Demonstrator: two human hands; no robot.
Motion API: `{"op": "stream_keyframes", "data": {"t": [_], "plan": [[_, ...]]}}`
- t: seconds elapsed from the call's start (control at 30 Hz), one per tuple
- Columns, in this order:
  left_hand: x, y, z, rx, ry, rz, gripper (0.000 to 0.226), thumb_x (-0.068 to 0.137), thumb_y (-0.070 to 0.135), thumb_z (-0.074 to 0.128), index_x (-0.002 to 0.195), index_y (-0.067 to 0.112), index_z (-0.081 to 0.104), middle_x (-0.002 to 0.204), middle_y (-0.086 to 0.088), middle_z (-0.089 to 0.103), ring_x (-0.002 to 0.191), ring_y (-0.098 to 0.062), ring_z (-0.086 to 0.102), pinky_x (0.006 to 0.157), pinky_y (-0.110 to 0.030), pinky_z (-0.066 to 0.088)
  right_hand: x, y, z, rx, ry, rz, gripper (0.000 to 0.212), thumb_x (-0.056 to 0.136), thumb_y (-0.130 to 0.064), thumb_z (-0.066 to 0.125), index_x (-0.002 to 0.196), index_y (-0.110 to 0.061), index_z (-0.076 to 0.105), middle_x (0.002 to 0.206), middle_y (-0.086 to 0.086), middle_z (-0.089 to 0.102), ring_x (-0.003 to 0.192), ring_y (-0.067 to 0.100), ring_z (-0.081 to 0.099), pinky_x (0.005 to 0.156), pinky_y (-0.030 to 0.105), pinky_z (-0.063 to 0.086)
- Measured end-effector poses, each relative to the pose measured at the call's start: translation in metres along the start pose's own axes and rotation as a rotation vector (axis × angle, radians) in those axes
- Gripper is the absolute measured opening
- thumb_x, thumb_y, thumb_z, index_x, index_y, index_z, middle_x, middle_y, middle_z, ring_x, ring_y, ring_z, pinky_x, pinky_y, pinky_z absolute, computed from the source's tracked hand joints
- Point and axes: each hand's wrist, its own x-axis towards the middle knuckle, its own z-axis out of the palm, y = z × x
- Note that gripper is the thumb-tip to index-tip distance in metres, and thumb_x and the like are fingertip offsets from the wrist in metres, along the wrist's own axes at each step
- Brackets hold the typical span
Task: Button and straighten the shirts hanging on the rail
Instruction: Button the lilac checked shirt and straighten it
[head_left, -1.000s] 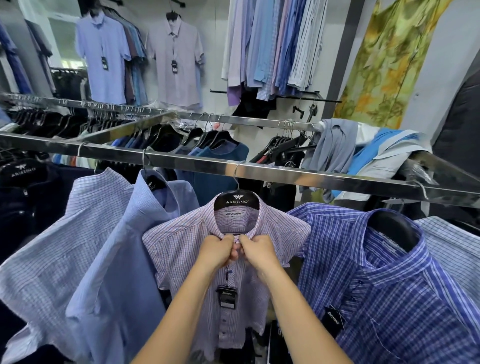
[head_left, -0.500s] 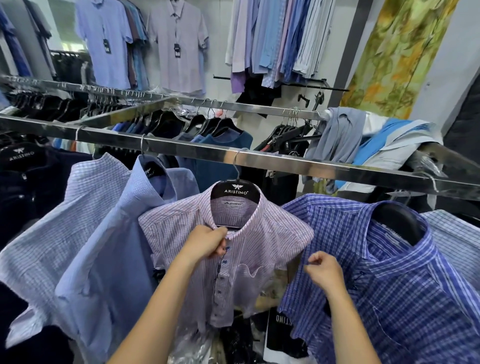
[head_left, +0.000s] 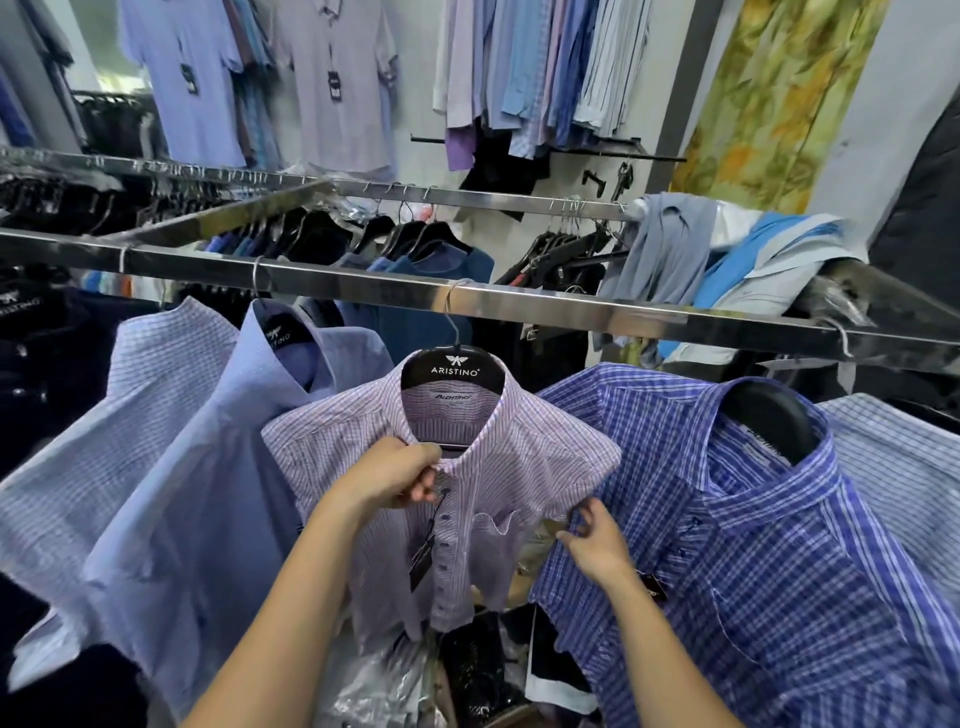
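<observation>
from the head view, the lilac fine-checked short-sleeved shirt hangs in the middle of the long steel rail, on a black plastic hanger hooked over it. the left hand is closed on the shirt's placket just under the collar, probably to hold the front steady and keep the neckline square. the right hand sits well apart from it, fingers loosely pinching the edge of the shirt's sleeve where it meets the neighbouring blue and white plaid shirt, seemingly to pull the shoulder flat. the placket looks closed down its row of dark buttons, so i judge this one is at the straightening stage. a pale blue plain shirt hangs just to its left, overlapping it.

the hanger reads "aristino" in white under a small winged mark, and the same word shows on the next hanger along. the neck label inside the collar is too blurred to read surely. a black swing tag dangles beside the placket, its print illegible.
</observation>
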Motion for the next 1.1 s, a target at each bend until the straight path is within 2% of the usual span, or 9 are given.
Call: {"op": "stream_keyframes", "data": {"t": [0.27, 0.43, 0.57, 0.63, 0.7, 0.8, 0.93, 1.0, 1.1], "plan": [[-0.003, -0.002, -0.005, 0.033, -0.057, 0.014, 0.039, 0.09, 0.018, 0.051, 0.052, 0.013, 0.053, 0.039, -0.002, 0.047, 0.051, -0.013, 0.064, 0.058, -0.024, 0.04, 0.002, 0.007, 0.018, -0.048, 0.117, 0.031, 0.038, 0.092, -0.013, 0.071, 0.128, -0.016, 0.059, 0.124, 0.001, 0.067, 0.115, 0.026, 0.062, 0.086, 0.027, 0.039], [-0.007, -0.002, -0.014, 0.079, -0.142, 0.031, 0.04, 0.089, 0.017, 0.05, 0.05, 0.011, 0.055, 0.041, -0.005, 0.049, 0.061, -0.018, 0.066, 0.065, -0.026, 0.048, 0.004, 0.008, 0.018, 0.166, 0.096, 0.055, 0.047, 0.085, -0.003, 0.075, 0.125, -0.012, 0.052, 0.115, 0.007, 0.065, 0.106, 0.024, 0.061, 0.092, 0.033, 0.047], [-0.007, -0.002, -0.011, 0.093, -0.09, 0.023, 0.037, 0.092, 0.023, 0.051, 0.06, 0.009, 0.061, 0.046, -0.005, 0.057, 0.052, -0.013, 0.063, 0.051, -0.018, 0.045, 0.005, 0.012, 0.017, 0.229, 0.084, 0.051, 0.034, 0.089, -0.006, 0.07, 0.118, -0.016, 0.056, 0.109, 0.001, 0.062, 0.103, 0.019, 0.058, 0.099, 0.037, 0.048], [-0.007, -0.002, -0.005, 0.113, -0.06, 0.027, 0.037, 0.093, 0.03, 0.054, 0.066, 0.008, 0.066, 0.05, -0.004, 0.062, 0.047, -0.01, 0.059, 0.047, -0.016, 0.043, 0.003, 0.019, 0.013, 0.254, 0.091, 0.079, 0.013, 0.091, -0.011, 0.067, 0.104, -0.013, 0.064, 0.104, 0.006, 0.071, 0.093, 0.02, 0.065, 0.092, 0.038, 0.054], [-0.01, -0.002, 0.005, 0.11, -0.067, 0.032, 0.042, 0.095, 0.041, 0.056, 0.071, 0.009, 0.068, 0.058, -0.005, 0.066, 0.05, -0.012, 0.061, 0.051, -0.019, 0.044, -0.001, 0.028, 0.006, 0.276, 0.085, 0.101, 0.004, 0.089, -0.002, 0.066, 0.089, -0.006, 0.064, 0.086, 0.011, 0.074, 0.075, 0.02, 0.068, 0.075, 0.034, 0.056], [-0.018, 0.002, 0.025, 0.092, -0.156, -0.001, 0.055, 0.099, 0.052, 0.045, 0.075, 0.008, 0.067, 0.066, -0.009, 0.068, 0.052, -0.014, 0.062, 0.051, -0.017, 0.043, -0.014, 0.035, -0.012, 0.306, 0.02, 0.11, 0.01, 0.086, 0.005, 0.07, 0.088, -0.002, 0.063, 0.072, 0.009, 0.068, 0.065, 0.018, 0.065, 0.064, 0.028, 0.054], [-0.026, 0.01, 0.062, -0.044, -0.313, -0.017, 0.065, 0.105, 0.045, 0.024, 0.077, 0.003, 0.065, 0.063, -0.009, 0.065, 0.045, -0.014, 0.059, 0.044, -0.017, 0.039, -0.035, 0.035, -0.045, 0.298, -0.042, 0.063, 0.021, 0.083, 0.003, 0.077, 0.077, -0.008, 0.059, 0.058, -0.003, 0.062, 0.056, 0.009, 0.057, 0.059, 0.022, 0.047], [-0.029, 0.009, 0.081, -0.132, -0.366, 0.043, 0.06, 0.106, 0.041, 0.021, 0.088, 0.003, 0.065, 0.07, -0.007, 0.069, 0.052, -0.016, 0.061, 0.048, -0.021, 0.04, -0.045, 0.034, -0.063, 0.277, -0.006, 0.024, 0.022, 0.08, 0.002, 0.08, 0.077, -0.007, 0.06, 0.048, -0.013, 0.055, 0.048, 0.001, 0.049, 0.054, 0.017, 0.042], [-0.036, 0.004, 0.112, -0.232, -0.456, 0.159, 0.038, 0.102, 0.037, 0.037, 0.108, 0.012, 0.065, 0.093, -0.003, 0.073, 0.076, -0.019, 0.068, 0.061, -0.025, 0.046, -0.057, 0.028, -0.085, 0.236, 0.03, -0.05, 0.026, 0.072, 0.004, 0.085, 0.074, -0.008, 0.062, 0.051, -0.007, 0.053, 0.046, 0.0, 0.044, 0.055, 0.021, 0.039]]}}
